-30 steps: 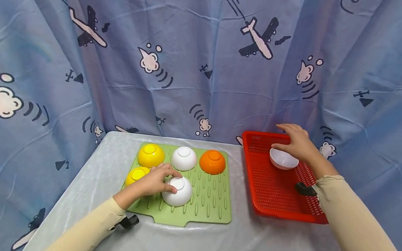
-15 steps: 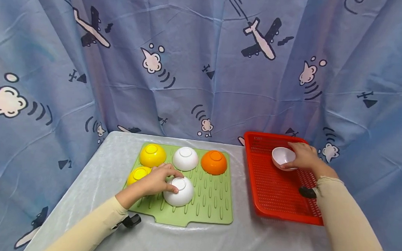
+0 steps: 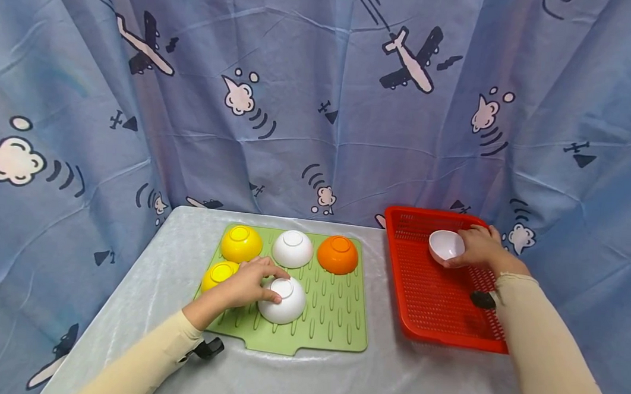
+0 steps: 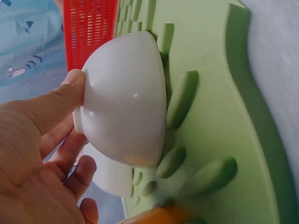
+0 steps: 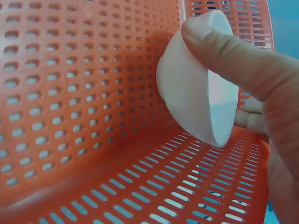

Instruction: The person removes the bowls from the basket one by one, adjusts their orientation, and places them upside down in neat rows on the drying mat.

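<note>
My left hand (image 3: 246,284) pinches the foot of an upside-down white bowl (image 3: 286,310) on a green ribbed drying mat (image 3: 340,335). In the left wrist view the thumb and a finger sit on either side of that foot, and the rim lies against the mat's ridges. Over at the right, my right hand (image 3: 479,248) holds a second white bowl (image 3: 444,246), mouth up, inside a red perforated basket (image 3: 421,334). The right wrist view shows the thumb on this bowl's (image 5: 187,93) outer wall near the rim, with other fingers partly hidden behind it.
Further upside-down bowls stand on the mat: a yellow bowl (image 3: 241,245), a lower yellow bowl (image 3: 217,274) partly behind the left hand, a white bowl (image 3: 293,250) and an orange bowl (image 3: 337,256). A blue patterned curtain (image 3: 278,100) hangs behind the table (image 3: 332,382).
My right hand has come down from above the basket and taken hold of the white bowl's side, tilting it slightly and then levelling it. The left hand stays on its bowl.
</note>
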`<act>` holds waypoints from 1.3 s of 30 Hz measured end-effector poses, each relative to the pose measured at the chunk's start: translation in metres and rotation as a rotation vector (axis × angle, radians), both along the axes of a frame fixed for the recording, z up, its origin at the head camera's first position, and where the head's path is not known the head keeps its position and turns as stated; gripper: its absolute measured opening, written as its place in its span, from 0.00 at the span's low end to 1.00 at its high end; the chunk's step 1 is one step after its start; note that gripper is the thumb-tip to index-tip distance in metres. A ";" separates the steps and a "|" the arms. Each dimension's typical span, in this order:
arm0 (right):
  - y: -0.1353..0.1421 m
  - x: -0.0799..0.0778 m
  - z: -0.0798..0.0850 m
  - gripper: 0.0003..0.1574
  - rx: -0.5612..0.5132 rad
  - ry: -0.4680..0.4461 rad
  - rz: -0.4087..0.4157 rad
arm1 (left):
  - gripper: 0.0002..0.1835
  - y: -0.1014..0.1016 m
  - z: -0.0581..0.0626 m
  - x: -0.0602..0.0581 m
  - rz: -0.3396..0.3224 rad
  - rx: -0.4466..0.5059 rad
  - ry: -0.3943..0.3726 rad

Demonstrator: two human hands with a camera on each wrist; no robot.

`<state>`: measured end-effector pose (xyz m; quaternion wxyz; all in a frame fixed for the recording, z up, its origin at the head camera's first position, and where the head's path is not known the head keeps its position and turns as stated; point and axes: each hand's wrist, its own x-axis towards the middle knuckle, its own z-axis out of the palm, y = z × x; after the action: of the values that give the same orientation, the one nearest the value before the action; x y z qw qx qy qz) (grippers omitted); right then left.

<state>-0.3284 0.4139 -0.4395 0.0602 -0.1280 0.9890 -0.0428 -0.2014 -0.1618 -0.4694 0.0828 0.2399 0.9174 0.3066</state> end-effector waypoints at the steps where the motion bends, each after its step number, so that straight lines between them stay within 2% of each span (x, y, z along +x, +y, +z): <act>1: 0.000 0.000 0.000 0.73 0.004 0.003 -0.004 | 0.27 0.000 0.000 0.000 0.000 0.001 0.003; 9: -0.006 0.003 -0.001 0.75 -0.004 0.027 -0.038 | 0.27 -0.001 -0.002 0.003 0.011 0.000 0.020; 17: -0.023 0.011 0.007 0.75 -0.132 0.127 -0.083 | 0.27 -0.002 -0.005 0.004 0.028 0.017 0.025; 20: -0.035 0.018 0.017 0.73 -0.191 0.187 -0.078 | 0.27 -0.002 -0.006 0.004 0.036 0.017 0.022; 25: -0.064 0.038 0.039 0.68 -0.283 0.268 -0.056 | 0.27 -0.002 -0.007 0.005 0.040 0.024 0.029; 32: -0.110 0.071 0.069 0.67 -0.371 0.331 -0.024 | 0.27 -0.002 -0.009 0.004 0.038 0.066 0.021; 35: -0.130 0.087 0.074 0.66 -0.430 0.367 0.000 | 0.28 -0.002 -0.009 0.004 0.038 0.057 0.033; 39: -0.158 0.107 0.071 0.65 -0.499 0.412 0.040 | 0.28 -0.002 -0.010 0.007 0.054 0.023 0.044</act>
<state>-0.2216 0.2562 -0.3689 -0.1737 -0.1641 0.9367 -0.2559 -0.1946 -0.1642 -0.4795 0.0518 0.2227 0.9216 0.3137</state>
